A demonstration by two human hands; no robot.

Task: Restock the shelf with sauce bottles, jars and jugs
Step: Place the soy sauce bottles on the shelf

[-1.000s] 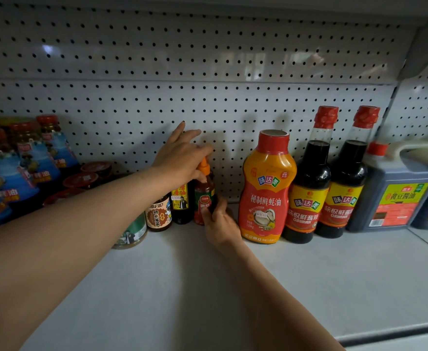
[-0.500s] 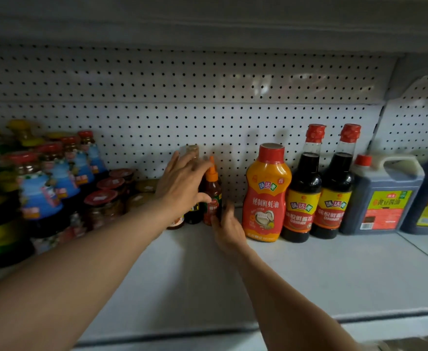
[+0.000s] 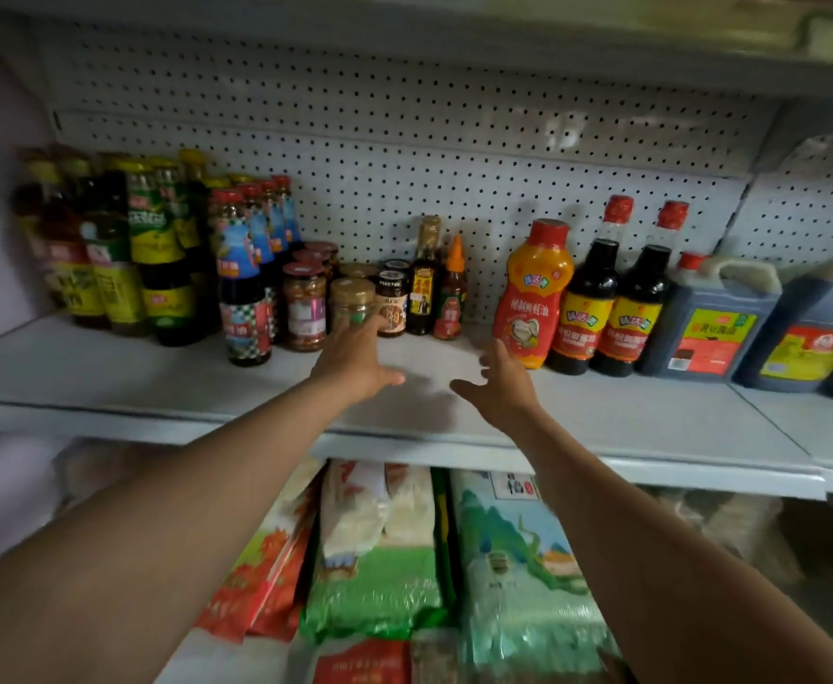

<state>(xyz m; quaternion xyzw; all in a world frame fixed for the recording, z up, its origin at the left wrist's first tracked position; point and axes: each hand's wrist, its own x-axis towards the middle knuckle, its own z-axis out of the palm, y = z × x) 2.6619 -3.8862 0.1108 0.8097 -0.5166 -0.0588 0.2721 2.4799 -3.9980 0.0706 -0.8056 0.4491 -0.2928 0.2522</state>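
White shelf (image 3: 108, 382) carries sauce bottles (image 3: 434, 283), jars (image 3: 353, 301) and jugs (image 3: 715, 328) along its pegboard back; left hand (image 3: 355, 360) and right hand (image 3: 503, 387) hover before them, grip spread, holding nothing.

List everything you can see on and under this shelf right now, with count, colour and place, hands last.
Green-and-yellow-labelled bottles: several, exact count unclear, far left of shelf.
Blue-labelled red-capped bottles: about four, in a row running back, left of centre.
Red-lidded jars: about three, beside the blue-labelled bottles.
Gold-lidded jars: two, centre.
Small dark jar: one, centre.
Slim dark bottle: one, gold cap, centre back.
Small red bottle: one, orange nozzle, centre back.
Orange squeeze bottle: one, red cap, right of centre.
Tall soy bottles: two, dark, red caps.
Jugs: two clearly seen, dark, far right.
Bags: several, lower shelf.
Left hand: open, empty.
Right hand: open, empty.
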